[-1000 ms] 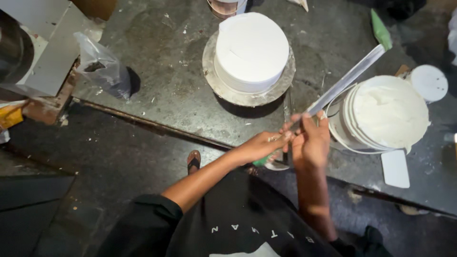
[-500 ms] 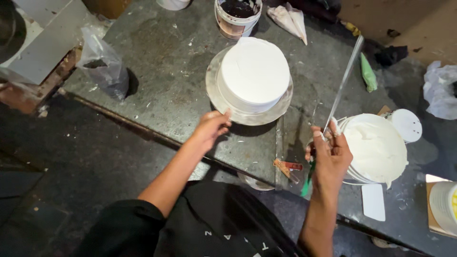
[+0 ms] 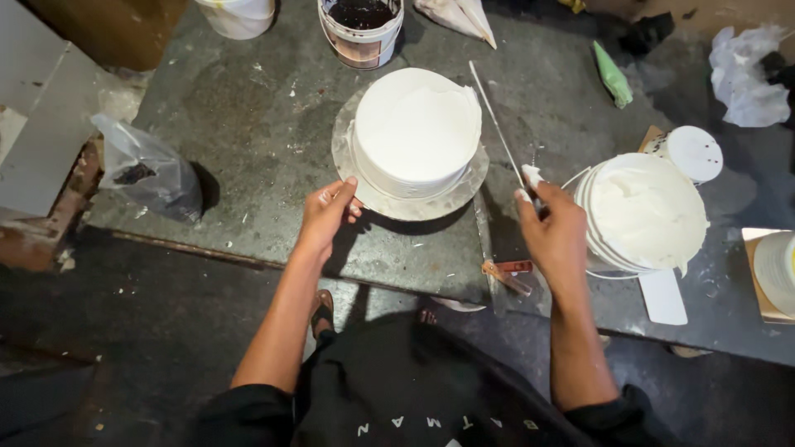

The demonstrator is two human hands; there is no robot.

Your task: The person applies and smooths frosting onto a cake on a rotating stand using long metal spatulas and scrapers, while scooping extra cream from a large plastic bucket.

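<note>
One white cake (image 3: 416, 128) on one turntable (image 3: 364, 194); left hand (image 3: 325, 213) fingers loosely spread at rim. Right hand (image 3: 553, 232) pinching one long spatula (image 3: 497, 124). Buckets: three.

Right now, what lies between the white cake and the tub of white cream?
In the head view, a long thin spatula held by the right hand lies between the cake and the tub, over bare grey table.

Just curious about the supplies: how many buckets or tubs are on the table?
3: a white-cream bucket by the right hand, a dark-filled tub at the top, a white tub beside it, partly cut off.
</note>
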